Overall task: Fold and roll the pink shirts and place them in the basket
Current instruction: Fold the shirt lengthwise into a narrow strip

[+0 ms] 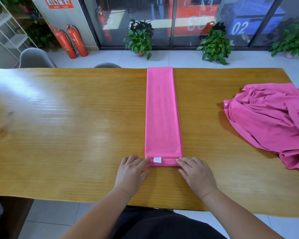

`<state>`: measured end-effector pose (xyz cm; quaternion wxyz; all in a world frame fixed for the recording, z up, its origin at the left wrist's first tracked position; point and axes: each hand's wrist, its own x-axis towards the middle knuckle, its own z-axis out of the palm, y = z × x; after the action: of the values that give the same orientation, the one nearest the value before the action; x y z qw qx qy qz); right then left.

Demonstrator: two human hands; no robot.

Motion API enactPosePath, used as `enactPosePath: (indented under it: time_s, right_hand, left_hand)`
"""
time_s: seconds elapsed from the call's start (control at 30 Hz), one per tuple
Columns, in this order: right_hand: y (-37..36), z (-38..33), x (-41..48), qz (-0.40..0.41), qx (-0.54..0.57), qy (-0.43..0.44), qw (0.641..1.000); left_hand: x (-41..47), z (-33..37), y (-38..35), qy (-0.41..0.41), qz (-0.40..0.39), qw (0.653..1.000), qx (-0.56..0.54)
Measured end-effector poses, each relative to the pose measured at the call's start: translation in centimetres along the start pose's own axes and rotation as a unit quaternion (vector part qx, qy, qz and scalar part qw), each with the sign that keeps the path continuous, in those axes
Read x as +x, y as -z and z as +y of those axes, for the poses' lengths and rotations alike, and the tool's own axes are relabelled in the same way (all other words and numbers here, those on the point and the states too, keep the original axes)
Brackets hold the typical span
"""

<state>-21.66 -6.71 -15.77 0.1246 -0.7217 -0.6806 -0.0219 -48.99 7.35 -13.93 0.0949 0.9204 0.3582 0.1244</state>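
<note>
Now, your left hand (pixel 131 171) and right hand (pixel 195 173) lay flat, fingers straight and together, pressing ends of narrow rolled edge beside white label (pixel 157 160). Folded pink shirt (pixel 162 114) stretched as long strip across table (pixel 67 118) centre. Crumpled pink shirt (pixel 273 121) sat well apart, right.

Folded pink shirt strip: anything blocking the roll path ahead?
Nothing visible. The left hand and right hand touch the folded pink shirt strip at its near end; it lies flat on the wooden table. The crumpled pink shirt sits apart, to its right.
</note>
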Motion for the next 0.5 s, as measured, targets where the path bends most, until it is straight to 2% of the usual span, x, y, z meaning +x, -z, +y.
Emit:
enactPosePath:
  time_s: [0.13, 0.2, 0.33, 0.5]
  right_hand:
    - [0.4, 0.1, 1.1, -0.014, 0.023, -0.041, 0.999]
    - [0.9, 0.0, 1.6, -0.034, 0.067, -0.087, 0.993]
    - [2.6, -0.9, 2.4, -0.083, 0.189, -0.207, 0.956]
    - [3.1, -0.7, 2.5, -0.098, 0.287, -0.275, 0.912]
  left_hand:
    - [1.1, 0.5, 0.6, 0.091, -0.018, 0.995, -0.041]
    - [1.4, 0.8, 1.0, 0.152, -0.031, 0.983, -0.096]
    - [1.5, 0.6, 0.9, 0.273, -0.068, 0.931, -0.231]
    - [1.2, 0.5, 0.7, 0.331, -0.080, 0.889, -0.305]
